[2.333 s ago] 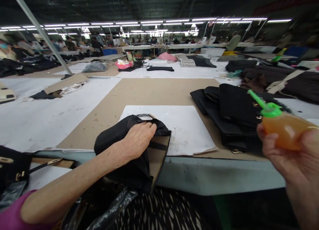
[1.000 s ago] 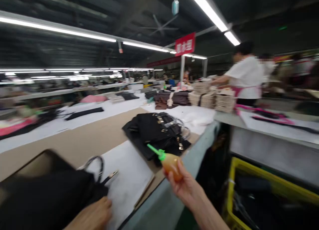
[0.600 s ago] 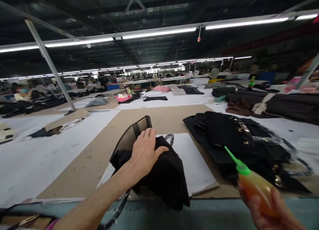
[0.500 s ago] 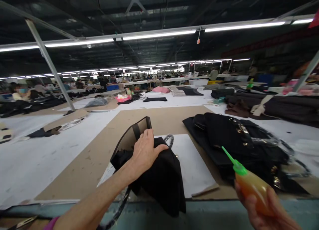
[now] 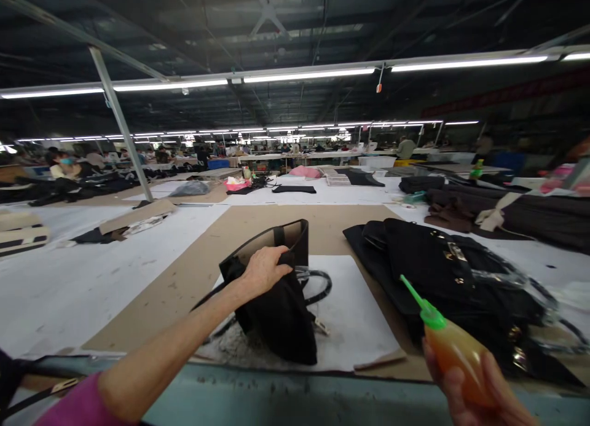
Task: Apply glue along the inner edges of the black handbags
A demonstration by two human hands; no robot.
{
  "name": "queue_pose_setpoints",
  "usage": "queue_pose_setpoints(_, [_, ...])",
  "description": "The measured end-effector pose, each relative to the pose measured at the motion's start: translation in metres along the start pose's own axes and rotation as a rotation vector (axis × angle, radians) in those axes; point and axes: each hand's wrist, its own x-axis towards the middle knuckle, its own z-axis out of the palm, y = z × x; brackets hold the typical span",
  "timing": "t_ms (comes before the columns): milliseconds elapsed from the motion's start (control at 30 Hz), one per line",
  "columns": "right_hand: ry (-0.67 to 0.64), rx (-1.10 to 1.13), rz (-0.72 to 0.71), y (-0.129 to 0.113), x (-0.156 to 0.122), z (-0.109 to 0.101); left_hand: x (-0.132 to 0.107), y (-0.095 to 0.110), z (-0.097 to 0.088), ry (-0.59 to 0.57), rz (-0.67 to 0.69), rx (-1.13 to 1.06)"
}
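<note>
My left hand (image 5: 265, 271) grips the upper edge of a black handbag (image 5: 281, 318), thumb on the near side and fingers over the rim. The bag stands tilted on a white board (image 5: 364, 309), its mouth gaping to show a brownish lining (image 5: 258, 241). A plastic-wrapped handle (image 5: 320, 287) loops out to its right. In my right hand (image 5: 465, 383), at the lower right, is a squeeze bottle (image 5: 456, 352) of amber liquid. Its thin green nozzle (image 5: 417, 294) points up and left, apart from the bag.
More black bags with gold fittings (image 5: 424, 260) lie at the right. Brown cardboard (image 5: 184, 272) covers part of the white table, whose greenish front edge (image 5: 258, 392) runs below. A metal post (image 5: 122, 125) rises at the left. Dark fabric rolls (image 5: 534, 214) lie far right; a person (image 5: 67, 165) sits far left.
The bag has been turned and set further back on the board by my left hand, and its opening and handle show more. The bottle has shifted slightly left; the view has tilted a little.
</note>
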Motion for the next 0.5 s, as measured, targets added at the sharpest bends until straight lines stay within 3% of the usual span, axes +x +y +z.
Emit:
queue_pose_setpoints(167, [-0.047,-0.004,-0.029,-0.009,-0.013,0.051,-0.018,-0.009,-0.035,-0.207,0.285,0.014])
queue_pose_setpoints(267, [-0.113,0.027,-0.04,-0.003,-0.018,0.093,-0.032,-0.016,-0.051,-0.276,0.358,0.001])
queue_pose_setpoints(367, [-0.104,0.028,-0.025,0.013,-0.019,0.134,-0.041,-0.029,-0.053,-0.279,0.362,-0.036])
queue_pose_setpoints(500, [-0.106,-0.006,0.022,0.044,-0.02,0.179,-0.044,-0.039,-0.04,-0.186,0.359,-0.127])
